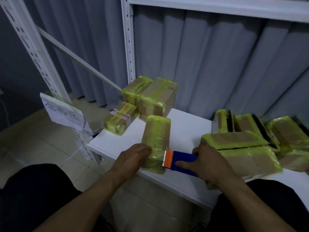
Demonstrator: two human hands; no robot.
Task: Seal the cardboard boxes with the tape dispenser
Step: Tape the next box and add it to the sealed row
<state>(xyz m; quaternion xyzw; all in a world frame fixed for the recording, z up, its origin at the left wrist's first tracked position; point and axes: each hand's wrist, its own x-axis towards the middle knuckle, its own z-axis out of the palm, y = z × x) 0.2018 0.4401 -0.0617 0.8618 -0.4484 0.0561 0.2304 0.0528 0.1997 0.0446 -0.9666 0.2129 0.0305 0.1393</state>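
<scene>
A narrow cardboard box (156, 136) wrapped in yellow-green tape lies on the white shelf (184, 129), its near end at the front edge. My left hand (133, 156) grips that near end from the left. My right hand (207, 161) holds a blue tape dispenser (182, 162) whose orange toothed blade touches the box's near right corner. The tape roll itself is hidden under my hand.
Three taped boxes (155, 97) are stacked at the shelf's back left. Several more taped boxes (247, 148) crowd the right side, close to my right hand. A white shelf post (128, 47) rises behind. A paper sign (63, 113) hangs from the left rack. Tiled floor lies below.
</scene>
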